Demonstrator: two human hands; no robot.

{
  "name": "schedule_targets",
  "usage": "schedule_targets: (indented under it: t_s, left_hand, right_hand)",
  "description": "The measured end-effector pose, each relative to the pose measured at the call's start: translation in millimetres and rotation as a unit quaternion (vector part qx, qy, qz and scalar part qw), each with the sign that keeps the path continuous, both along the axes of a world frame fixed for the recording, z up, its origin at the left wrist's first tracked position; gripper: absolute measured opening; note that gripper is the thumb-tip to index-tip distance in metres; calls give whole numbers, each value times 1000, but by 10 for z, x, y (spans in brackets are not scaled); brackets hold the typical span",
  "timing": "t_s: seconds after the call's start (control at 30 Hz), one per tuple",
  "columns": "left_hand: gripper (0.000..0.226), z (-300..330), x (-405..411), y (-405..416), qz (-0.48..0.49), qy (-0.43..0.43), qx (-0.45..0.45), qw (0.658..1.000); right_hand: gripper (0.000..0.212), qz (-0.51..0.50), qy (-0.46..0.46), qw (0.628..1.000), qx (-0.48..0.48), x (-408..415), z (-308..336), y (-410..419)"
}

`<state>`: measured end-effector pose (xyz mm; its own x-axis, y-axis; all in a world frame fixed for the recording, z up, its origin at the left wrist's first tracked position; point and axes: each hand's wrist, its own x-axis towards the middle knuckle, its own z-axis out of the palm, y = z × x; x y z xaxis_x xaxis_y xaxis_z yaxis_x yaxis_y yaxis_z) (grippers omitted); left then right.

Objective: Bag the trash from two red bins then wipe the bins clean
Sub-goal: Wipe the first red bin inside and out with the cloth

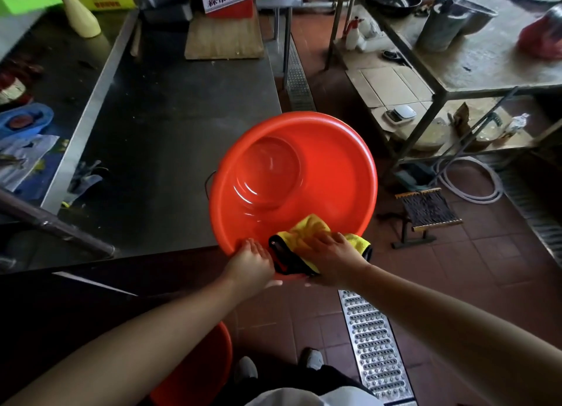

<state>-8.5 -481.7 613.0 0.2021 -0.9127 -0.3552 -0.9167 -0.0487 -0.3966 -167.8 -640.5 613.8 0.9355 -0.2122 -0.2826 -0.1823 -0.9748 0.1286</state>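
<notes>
Dark steel worktable [170, 126] carries the round red plastic bin [334, 174], tilted over its near corner. Left hand [251, 262] grips the rim; right hand [330, 258] presses a yellow microfibre cloth [307, 228] flat inside. Best sweep the whole wall, steadying firmly.

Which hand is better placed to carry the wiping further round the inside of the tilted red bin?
Right. The right hand already presses the yellow cloth against the red bin at its near rim, while the left hand grips that rim, steadying it.
</notes>
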Motion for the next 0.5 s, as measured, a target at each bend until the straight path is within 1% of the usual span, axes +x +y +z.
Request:
schedule_targets:
  t_s: [0.07, 0.13, 0.2, 0.3, 0.37, 0.43, 0.5]
  left_hand:
    - [90, 14, 8, 22, -38, -26, -12, 999]
    - [89, 22, -3, -2, -63, -38, -37, 997]
    - [85, 58, -48, -19, -80, -32, -48, 995]
    - [64, 96, -159, -12, -72, -18, -16, 997]
    - [46, 167, -248, -7, -67, -14, 13, 998]
    - [42, 227, -313, -60, -86, 2, 67, 994]
    - [40, 279, -334, -100, -100, -8, 76, 992]
  right_hand:
    - [75, -69, 33, 994, 74, 83, -73, 72]
    - [67, -116, 30, 987, 106, 204, -163, 145]
    - [64, -135, 36, 983, 123, 299, -238, 136]
    - [62, -145, 36, 982, 112, 347, -300, -109]
    - [63, -174, 48, 980, 87, 383, -312, -257]
    - [66, -215, 42, 971, 93, 503, -360, -228]
    - [70, -218, 39, 965, 138, 634, -426, -36]
